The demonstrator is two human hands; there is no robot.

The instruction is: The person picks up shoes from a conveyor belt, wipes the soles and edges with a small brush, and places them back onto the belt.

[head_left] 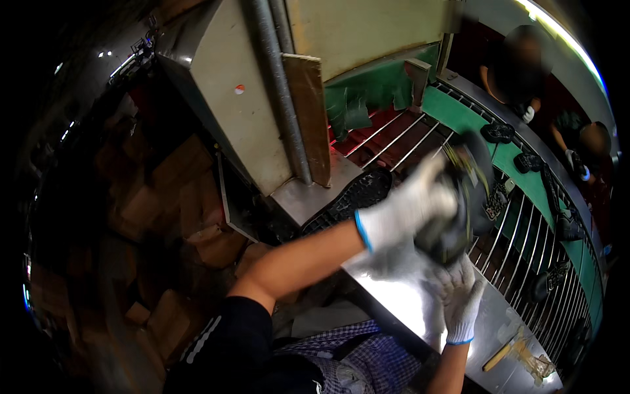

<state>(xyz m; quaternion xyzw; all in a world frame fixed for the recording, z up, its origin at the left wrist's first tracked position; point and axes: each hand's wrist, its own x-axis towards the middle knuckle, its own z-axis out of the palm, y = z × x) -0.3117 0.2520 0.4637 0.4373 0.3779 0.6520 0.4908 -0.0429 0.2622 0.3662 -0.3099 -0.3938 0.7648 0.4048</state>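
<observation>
A black shoe with yellow-green trim is held up over the metal worktop, blurred by motion. My left hand, in a white knit glove with a blue cuff, grips its near left side; the fingertips are smeared. At the shoe's lower end my right hand, gloved the same way, presses its fingers against it. Behind my left wrist a black shoe sole lies tread up, partly hidden by the glove and forearm. The shiny metal worktop runs below both hands.
A roller conveyor with a green belt edge carries several black shoes. A wooden-handled brush rests on the worktop's right. A metal pipe and pale cabinet stand ahead; cardboard boxes lie left. Two co-workers stand beyond the conveyor.
</observation>
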